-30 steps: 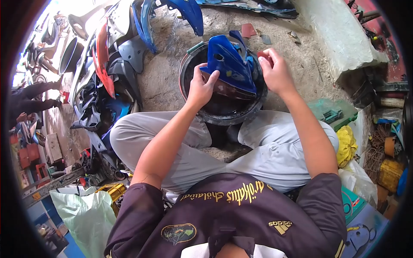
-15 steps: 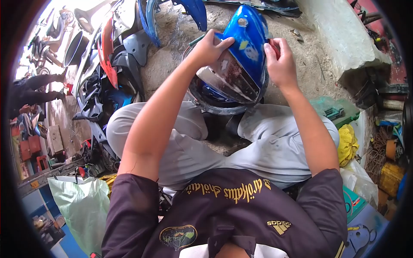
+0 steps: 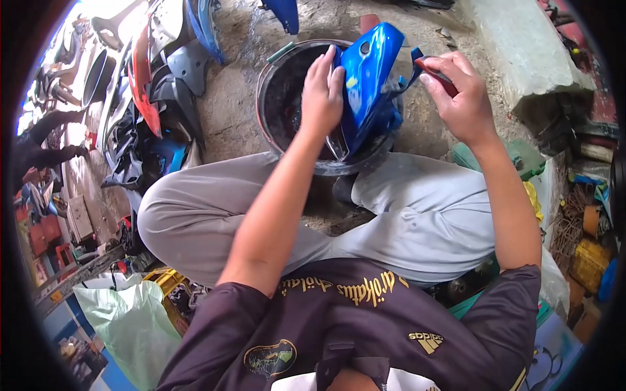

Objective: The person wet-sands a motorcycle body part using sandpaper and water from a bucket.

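Observation:
A glossy blue plastic motorcycle fairing panel (image 3: 365, 78) is tilted over a black bucket (image 3: 264, 111) that stands before my crossed legs. My left hand (image 3: 323, 91) holds the panel by its left edge, fingers pointing up along it, with the thumb side partly hidden. To the right of the panel, my right hand (image 3: 460, 98) is raised and pinches a small, thin reddish-brown piece (image 3: 438, 73). A narrow blue strip (image 3: 415, 65) shows at its fingertips; whether it belongs to the panel is unclear. The inside of the bucket is dark.
Several motorcycle body panels lie left, including a red one (image 3: 142, 85) and a grey one (image 3: 189, 65). A concrete block (image 3: 521, 58) stands at the right. A pale green bag (image 3: 130, 326) is at lower left. A person's dark-clothed legs (image 3: 55, 133) show at far left.
The panel has turned, hiding its mesh section and uncovering more of the bucket. My left hand has shifted to its left edge. My right hand has moved right, away from the panel's main face.

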